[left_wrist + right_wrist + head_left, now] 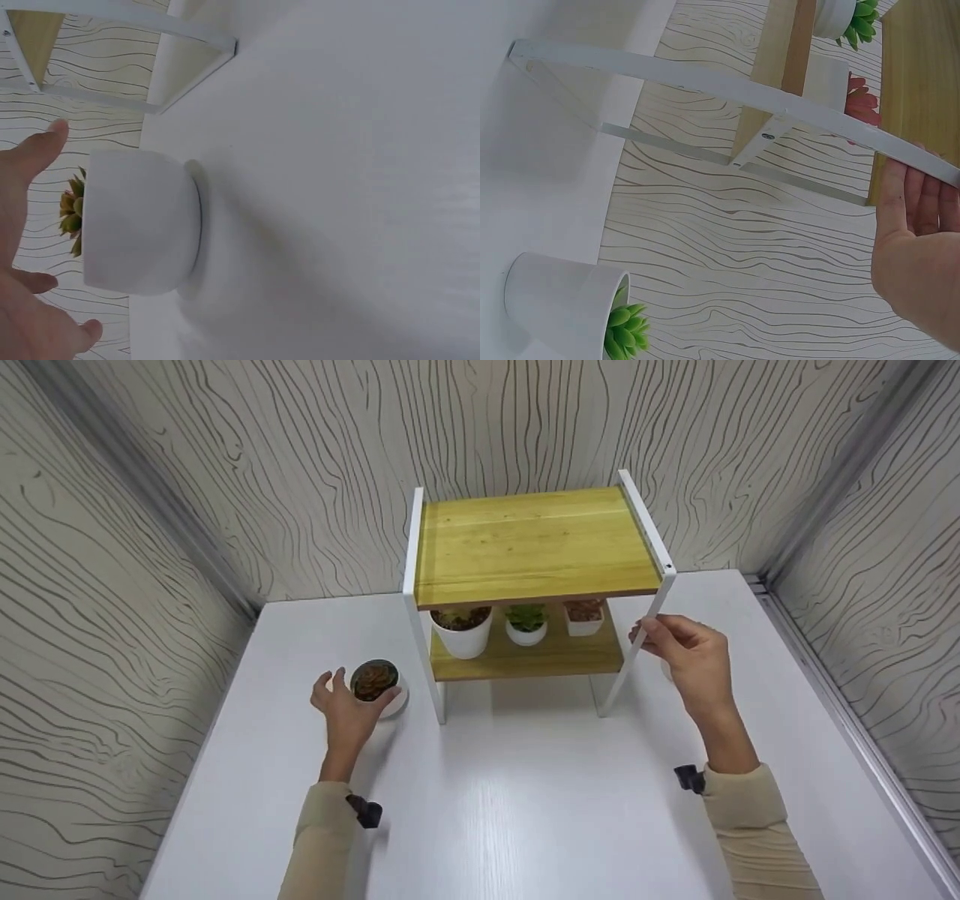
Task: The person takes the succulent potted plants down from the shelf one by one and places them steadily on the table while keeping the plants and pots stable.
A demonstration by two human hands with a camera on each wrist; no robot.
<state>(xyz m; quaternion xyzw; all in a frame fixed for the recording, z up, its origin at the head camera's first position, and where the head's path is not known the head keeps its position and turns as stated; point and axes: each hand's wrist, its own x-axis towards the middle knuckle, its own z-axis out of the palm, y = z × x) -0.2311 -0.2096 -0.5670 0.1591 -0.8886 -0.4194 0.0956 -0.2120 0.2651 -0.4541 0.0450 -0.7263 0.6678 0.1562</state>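
Nearest, over the surface (495,810), the person's left hand (346,711) has its thumb and fingers spread wide about the mouth of a white pot (393,705) and is not closed on it; whether the thumb touches the rim cannot be told. The pot stands upright on the surface, between its left edge and the shelf (534,547), towards the back edge. If the fingertips caught the rim unevenly, the pot might tip; pinching only the succulent (73,210) might pull the plant loose.

The right hand (699,666) pinches the shelf's front right upright (621,678), fingers and thumb narrow around it. A hard pull there would probably twist or slide the frame. Just outside that upright, towards the surface's right edge, a second white pot (559,300) could be knocked by the forearm.

Farther in, a large pot (466,642), a small round pot (527,636) and a square pot (585,626) stand along the lower board (525,666). A jolt to the frame could send them sliding towards its front edge.
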